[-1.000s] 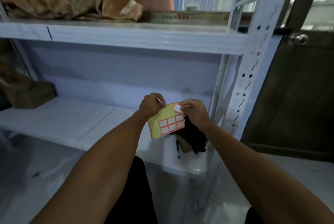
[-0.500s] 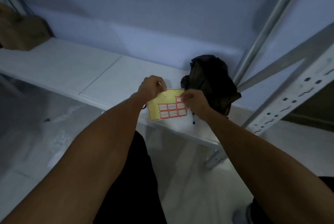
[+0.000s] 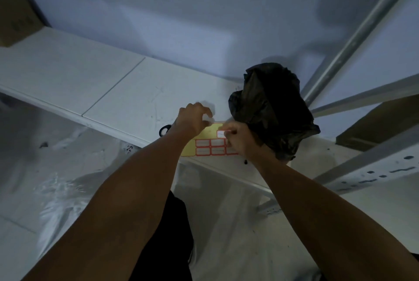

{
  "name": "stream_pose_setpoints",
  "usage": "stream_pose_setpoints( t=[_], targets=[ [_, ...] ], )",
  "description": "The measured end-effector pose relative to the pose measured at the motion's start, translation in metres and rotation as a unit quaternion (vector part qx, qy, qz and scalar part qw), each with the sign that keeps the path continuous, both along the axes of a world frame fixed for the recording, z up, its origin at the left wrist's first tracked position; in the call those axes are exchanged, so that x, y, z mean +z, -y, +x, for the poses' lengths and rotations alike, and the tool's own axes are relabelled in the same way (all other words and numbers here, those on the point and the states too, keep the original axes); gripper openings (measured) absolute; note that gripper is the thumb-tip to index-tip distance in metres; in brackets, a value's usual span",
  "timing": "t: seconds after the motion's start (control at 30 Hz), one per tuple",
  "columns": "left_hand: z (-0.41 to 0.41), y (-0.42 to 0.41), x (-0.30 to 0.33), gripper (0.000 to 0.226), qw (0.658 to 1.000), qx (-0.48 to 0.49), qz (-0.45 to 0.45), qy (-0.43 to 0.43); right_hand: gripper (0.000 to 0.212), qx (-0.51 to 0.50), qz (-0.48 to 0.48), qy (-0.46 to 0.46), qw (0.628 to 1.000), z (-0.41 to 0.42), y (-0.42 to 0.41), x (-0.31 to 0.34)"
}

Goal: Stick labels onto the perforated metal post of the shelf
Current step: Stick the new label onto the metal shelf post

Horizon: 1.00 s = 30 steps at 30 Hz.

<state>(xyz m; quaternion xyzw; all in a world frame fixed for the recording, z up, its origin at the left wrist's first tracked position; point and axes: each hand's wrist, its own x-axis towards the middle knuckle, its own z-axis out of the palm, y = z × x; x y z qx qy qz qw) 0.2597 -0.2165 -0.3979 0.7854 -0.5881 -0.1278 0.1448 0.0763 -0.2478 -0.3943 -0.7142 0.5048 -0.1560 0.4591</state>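
Observation:
A yellow label sheet with red-bordered white labels is held over the front edge of the white shelf board. My left hand has its fingers curled at the sheet's top left edge, and its fingertips are blurred. My left forearm covers the sheet's left part. Pinched between the fingertips of my right hand is the end of a white label in the sheet's top row. The perforated metal post slants across the lower right, well apart from both hands.
A crumpled black plastic bag sits on the shelf just behind my right hand. A small black ring-shaped object lies at the shelf edge by my left wrist. A cardboard box stands far left. Grey frame bars rise at the right.
The view has tilted down from the upper shelf to the lower board and floor. Both hands stayed on the sheet, lowering it to the shelf's front edge.

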Motion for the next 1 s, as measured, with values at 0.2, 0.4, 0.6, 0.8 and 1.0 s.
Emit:
stream_pose_setpoints(
  t=[0.2,0.4,0.6,0.8,1.0],
  targets=[
    [-0.005,-0.009,0.011,0.018,0.987,-0.064,-0.02,-0.149,0.016,-0.019,-0.004,0.016,1.0,-0.005,-0.005,0.01],
    [-0.032,-0.029,0.066,0.021,0.97,-0.063,-0.023,-0.235,0.009,-0.047,-0.074,0.072,0.994,-0.028,-0.025,0.056],
    [-0.064,-0.06,0.144,0.011,0.949,-0.057,-0.074,-0.302,0.009,-0.065,-0.137,0.129,0.98,-0.059,-0.059,0.127],
    [-0.116,-0.088,0.232,0.009,0.921,-0.132,-0.15,-0.334,0.015,-0.098,-0.251,0.17,0.948,-0.117,-0.1,0.213],
    [-0.174,-0.097,0.308,0.005,0.903,-0.192,-0.185,-0.336,0.008,-0.165,-0.287,0.212,0.92,-0.182,-0.126,0.283]
  ],
)
